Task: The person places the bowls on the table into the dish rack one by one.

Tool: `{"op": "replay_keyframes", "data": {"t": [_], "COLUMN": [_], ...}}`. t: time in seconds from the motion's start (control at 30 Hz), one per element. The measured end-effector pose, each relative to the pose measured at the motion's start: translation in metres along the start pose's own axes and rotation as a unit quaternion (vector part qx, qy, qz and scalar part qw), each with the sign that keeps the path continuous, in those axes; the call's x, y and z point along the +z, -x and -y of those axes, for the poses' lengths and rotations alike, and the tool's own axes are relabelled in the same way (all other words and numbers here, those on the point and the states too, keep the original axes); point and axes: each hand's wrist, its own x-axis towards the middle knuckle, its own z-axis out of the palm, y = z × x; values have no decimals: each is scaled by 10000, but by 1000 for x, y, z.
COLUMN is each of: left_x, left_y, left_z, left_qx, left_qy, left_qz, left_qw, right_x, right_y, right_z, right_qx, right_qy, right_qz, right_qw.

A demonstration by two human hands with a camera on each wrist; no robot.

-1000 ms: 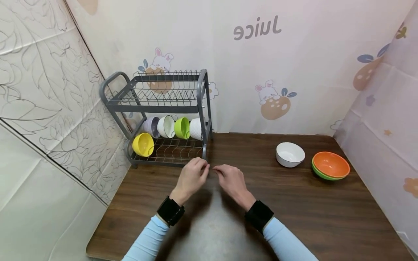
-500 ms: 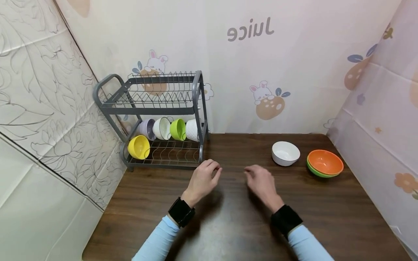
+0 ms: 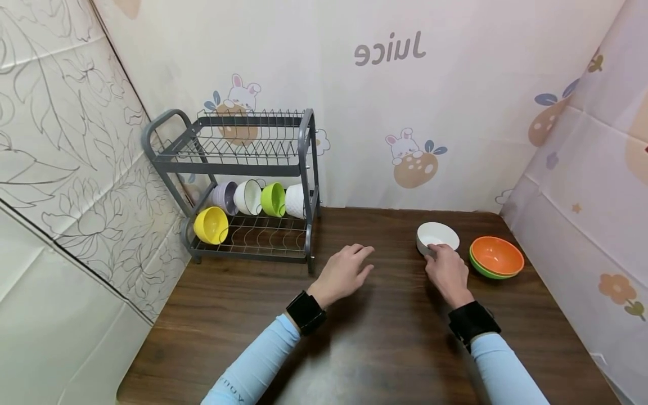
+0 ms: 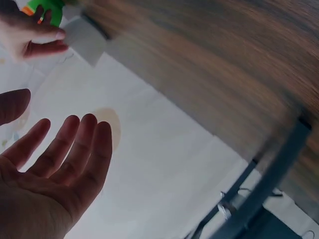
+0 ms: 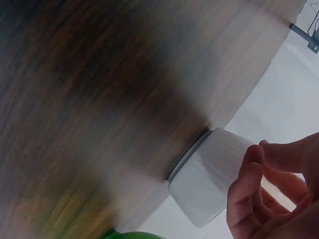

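Note:
My right hand [image 3: 448, 274] is at the near rim of a white bowl [image 3: 436, 231] that stands upright on the wooden table. In the right wrist view, the thumb and bent fingers [image 5: 244, 191] show in front of the rim of the white bowl [image 5: 209, 174], a small gap between thumb and forefinger. My left hand [image 3: 342, 274] hovers over the middle of the table, right of the dish rack, holding nothing. Its fingers [image 4: 94, 154] are spread from the thumb and gently bent in the left wrist view.
Right of the white bowl, an orange bowl [image 3: 497, 255] sits nested in a green bowl [image 3: 481, 270]. A grey two-tier dish rack [image 3: 228, 169] stands at the back left. Its lower tier holds a yellow bowl [image 3: 210, 225] and several others on edge; its upper tier is wire.
My right hand has moved from beside the left hand rightward and forward to the white bowl. The left hand has shifted right, and its fingers have loosened.

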Motion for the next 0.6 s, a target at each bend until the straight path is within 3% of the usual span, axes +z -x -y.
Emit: {"op": "replay_keyframes", "data": {"t": [0.33,0.6], "left_x": [31,51], "left_y": [-35,-66], "left_z": [-10,-20], "left_qx": [11,-97], "left_qy": [-22,-234], "left_qz": [539,926], "left_qw": [9985,9954], "right_x": [-1,2], "right_y": [-3,-4], "right_z": [-13,-11], "right_qx": [343,135], "right_qy": [36,38], "right_qz": [337,-37], "right_qw": [9988,9999]}}
